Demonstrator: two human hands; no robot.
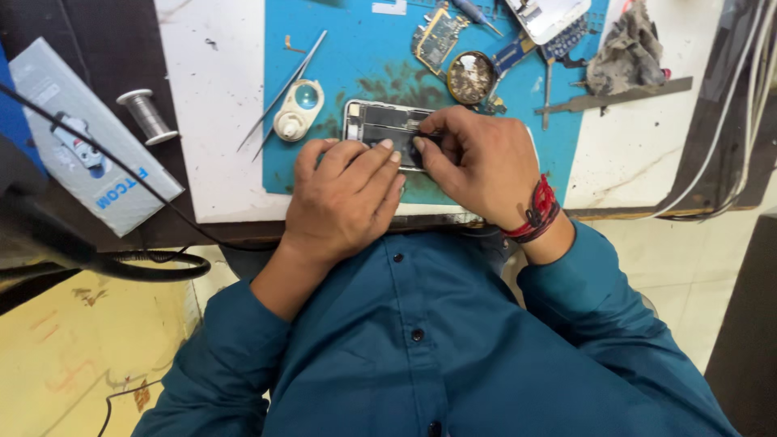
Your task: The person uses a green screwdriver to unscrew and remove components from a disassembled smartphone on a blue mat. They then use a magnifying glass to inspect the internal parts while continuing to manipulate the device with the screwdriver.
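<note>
Pinching at the opened phone (380, 123) lying crosswise just ahead, your right hand (477, 162) works its near edge; your left hand (348, 190) presses fingers flat

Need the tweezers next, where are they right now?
In the head view, the tweezers lie on the blue mat's left edge, just left of the white magnifier loupe, up-left of the left hand.

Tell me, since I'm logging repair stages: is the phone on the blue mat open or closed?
Open: the phone shows bare internal parts, no cover.
</note>
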